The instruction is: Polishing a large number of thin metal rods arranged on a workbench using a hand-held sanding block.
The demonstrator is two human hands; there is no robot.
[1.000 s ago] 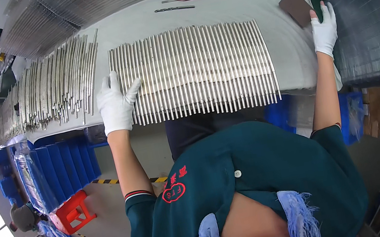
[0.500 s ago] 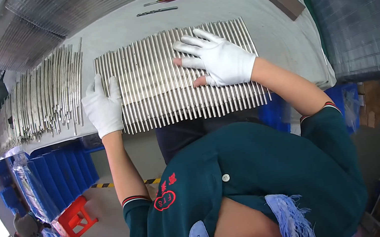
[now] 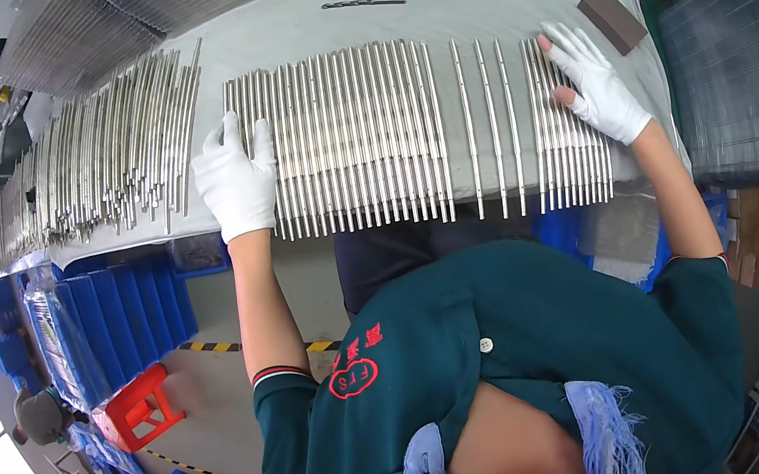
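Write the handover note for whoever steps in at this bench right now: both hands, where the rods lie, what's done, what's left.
Left hand: gloved, flat on the left end of the main row of metal rods, holding nothing.
Right hand: gloved, flat on a smaller group of rods at the right end.
Between the two groups, three single rods lie apart with gaps.
Done: most rods lie side by side on the grey table.
Left: the loose pile of rods further left looks unsorted; the gaps in the row remain.
A brown block sits beyond the right hand.
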